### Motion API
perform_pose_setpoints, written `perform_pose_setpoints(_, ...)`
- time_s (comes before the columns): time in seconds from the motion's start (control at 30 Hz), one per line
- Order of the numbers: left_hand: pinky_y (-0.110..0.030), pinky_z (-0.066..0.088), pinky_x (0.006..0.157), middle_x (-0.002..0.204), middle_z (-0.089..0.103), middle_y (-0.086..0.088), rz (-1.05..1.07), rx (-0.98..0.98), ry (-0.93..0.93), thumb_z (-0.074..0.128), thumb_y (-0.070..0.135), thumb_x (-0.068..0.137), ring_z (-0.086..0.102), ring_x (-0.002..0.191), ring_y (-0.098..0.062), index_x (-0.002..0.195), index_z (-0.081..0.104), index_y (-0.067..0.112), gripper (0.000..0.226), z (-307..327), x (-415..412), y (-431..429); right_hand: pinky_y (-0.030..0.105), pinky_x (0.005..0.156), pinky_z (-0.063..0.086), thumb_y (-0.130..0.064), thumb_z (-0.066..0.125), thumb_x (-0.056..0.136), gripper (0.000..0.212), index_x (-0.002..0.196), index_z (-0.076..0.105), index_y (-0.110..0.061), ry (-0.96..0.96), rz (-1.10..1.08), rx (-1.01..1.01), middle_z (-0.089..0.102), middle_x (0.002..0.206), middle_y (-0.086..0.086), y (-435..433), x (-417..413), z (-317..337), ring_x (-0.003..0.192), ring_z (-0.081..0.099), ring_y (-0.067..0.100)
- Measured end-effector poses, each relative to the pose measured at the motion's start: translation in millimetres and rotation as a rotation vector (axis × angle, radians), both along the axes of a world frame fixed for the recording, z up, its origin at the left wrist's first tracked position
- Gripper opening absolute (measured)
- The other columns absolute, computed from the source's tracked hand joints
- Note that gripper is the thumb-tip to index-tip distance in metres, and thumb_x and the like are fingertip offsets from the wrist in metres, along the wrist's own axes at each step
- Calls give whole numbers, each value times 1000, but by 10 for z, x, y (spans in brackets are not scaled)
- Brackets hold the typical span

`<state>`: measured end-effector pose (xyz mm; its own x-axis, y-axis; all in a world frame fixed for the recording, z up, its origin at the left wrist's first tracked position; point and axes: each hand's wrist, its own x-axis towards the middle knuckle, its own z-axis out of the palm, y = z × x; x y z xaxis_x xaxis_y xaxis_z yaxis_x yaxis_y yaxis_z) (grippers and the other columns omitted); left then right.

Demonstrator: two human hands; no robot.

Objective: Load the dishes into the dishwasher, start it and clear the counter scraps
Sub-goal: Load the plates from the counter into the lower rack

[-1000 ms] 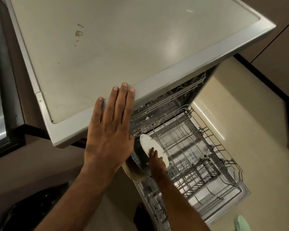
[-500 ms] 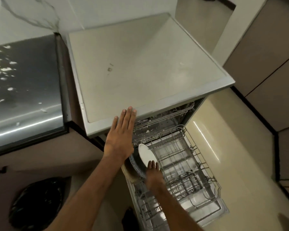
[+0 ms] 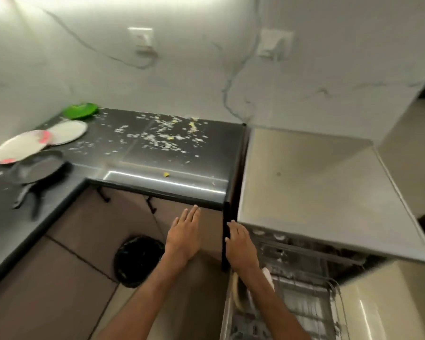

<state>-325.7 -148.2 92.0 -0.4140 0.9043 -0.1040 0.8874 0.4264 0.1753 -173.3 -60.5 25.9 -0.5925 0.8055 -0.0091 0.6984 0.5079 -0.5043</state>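
Loaded: 1 pale plate (image 3: 267, 274) stands in the lower rack (image 3: 304, 307) of the dishwasher (image 3: 317, 192), lower right of the frame; the forearm hides most of it
Waiting on the counter (image 3: 182, 177): green plate (image 3: 80, 110), white plate (image 3: 68, 132), pink-smeared plate (image 3: 20, 146), black frying pan (image 3: 38, 168); all upper left
Scraps (image 3: 162, 138): white and yellow bits strewn over the counter's middle; not cleared
Left hand (image 3: 184, 238): flat, fingers straight, empty; lower centre
Right hand (image 3: 239, 245): fingers extended, holding nothing; beside the counter's dark end panel
Machine: open, rack pulled out; apparently not started
Bin (image 3: 139, 260): black-lined, on the floor, lower centre
Progress: early, I judge; 4 dishes to load, then start, then scraps
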Motion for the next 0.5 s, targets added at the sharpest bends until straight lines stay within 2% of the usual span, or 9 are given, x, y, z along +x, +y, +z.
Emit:
perform_pose_setpoints(0.13, -41, 17, 124, 167, 4, 5, 164, 80, -12, 43, 19, 98, 5, 154, -17, 160, 8, 17, 72, 176, -639, -335, 30, 121, 22, -19, 53, 99, 56, 151, 37, -11, 45, 135, 93, 37, 156, 7, -164, -764, 363, 147, 28, 20)
perform_pose_setpoints(0.3, -41, 16, 123, 167, 1, 6, 287, 130, -1, 48, 24, 98, 3, 154, -17, 160, 6, 19, 75, 232, -1568, -683, 27, 118, 26, -21, 55, 99, 54, 150, 39, -12, 85, 223, 165, 40, 155, 6, -346, -1678, 497, 146, 32, 18)
perform_pose_setpoints(0.43, -41, 16, 123, 167, 2, 7, 352, 124, 1, 49, 24, 96, 4, 154, -16, 160, 7, 19, 76, 176, -2437, -892, 19, 117, 10, -22, 48, 102, 53, 153, 34, -13, 88, 269, 163, 35, 157, 3, -387, -2456, 534, 148, 26, 16)
perform_pose_setpoints(0.5, -41, 17, 123, 167, 3, 6, 380, 110, -9, 50, 25, 96, 5, 154, -16, 160, 8, 19, 77, 168, -2873, -998, 20, 119, 11, -23, 45, 103, 53, 153, 32, -12, 70, 280, 140, 34, 158, 3, -428, -2884, 552, 148, 25, 16)
